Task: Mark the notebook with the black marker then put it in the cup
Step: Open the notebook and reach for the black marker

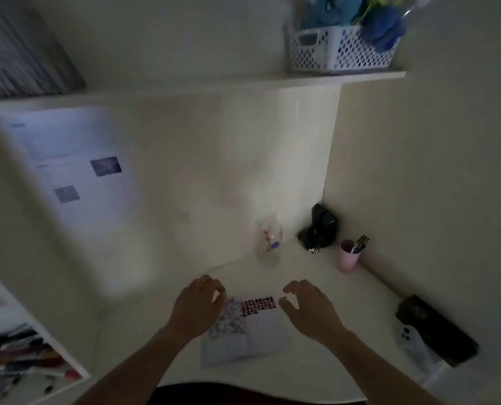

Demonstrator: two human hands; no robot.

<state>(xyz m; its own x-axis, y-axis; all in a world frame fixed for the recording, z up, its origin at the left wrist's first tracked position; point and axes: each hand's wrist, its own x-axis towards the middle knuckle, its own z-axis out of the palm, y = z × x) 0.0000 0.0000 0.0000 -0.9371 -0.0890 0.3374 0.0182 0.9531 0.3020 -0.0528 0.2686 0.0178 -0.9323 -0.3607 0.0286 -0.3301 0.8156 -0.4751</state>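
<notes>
Two hands over the notebook (243, 328), neither holding anything that I can see. My left hand (198, 306) has its grip curled, thumb and forefinger almost meeting over the notebook's far left corner. My right hand (307, 306) has its grip spread, fingers loosely bent, just right of the top edge.

Step in hand, as I read it: nothing marked yet, marker not picked up. The notebook lies open on the desk (345, 311), directly below and between both grips. The pink cup (349, 258) sits well beyond the right grip, up and to its right, with pens (359, 244) sticking out.

Next move calls for finding the black marker. It's probably among those pens, but the frame is dim and blurred, so I can't pick it out. Right hand would have to reach forward to the cup, left steadies the page.

Hard to make out: the page pattern, contents of the clear bottle (269, 239) ahead of the left grip, and the dark object (320, 229) in the corner.
</notes>
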